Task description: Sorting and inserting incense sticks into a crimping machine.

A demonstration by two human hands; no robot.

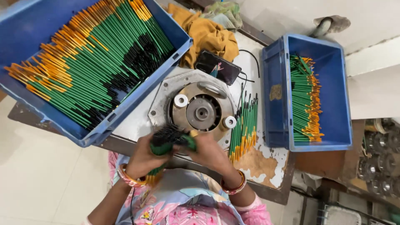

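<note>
Overhead, left hand (143,160) & right hand (210,152) both clenched round a bundle of green pencils (166,141) at the table edge, just before the round metal machine (199,109); loose grip could spill some onto the floor

A small workshop. Blue crates (273,89) of green pencils (89,62) flank a round metal machine (200,110) on a worn bench (258,164).
</note>
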